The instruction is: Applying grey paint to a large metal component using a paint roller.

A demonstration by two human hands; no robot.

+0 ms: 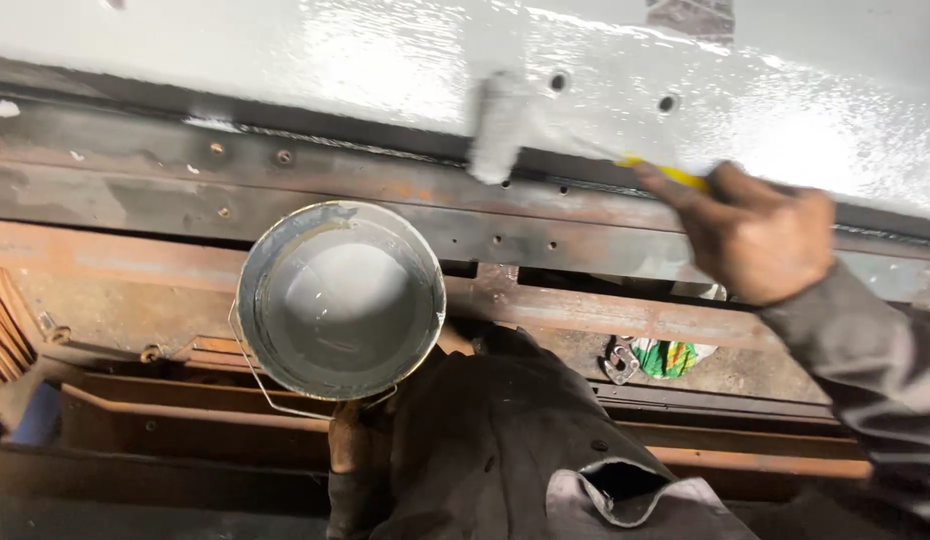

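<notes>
1. Rusty steel beams (315,190) run across the view under a wet, grey-painted panel (315,50) at 12 o'clock.
2. At 2 o'clock, the right hand (760,240) is closed around the yellow handle of a small paint roller (500,130), whose blurred sleeve lies against the panel's lower edge.
3. At 7 o'clock, the left hand (357,445) is closed under a round tin of grey paint (340,298), holding it up.
4. A green wrapper (670,357) lies at 4 o'clock.

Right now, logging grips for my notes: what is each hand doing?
Left hand: closed under the paint can, holding it up.
Right hand: closed on the roller by its yellow handle.
</notes>
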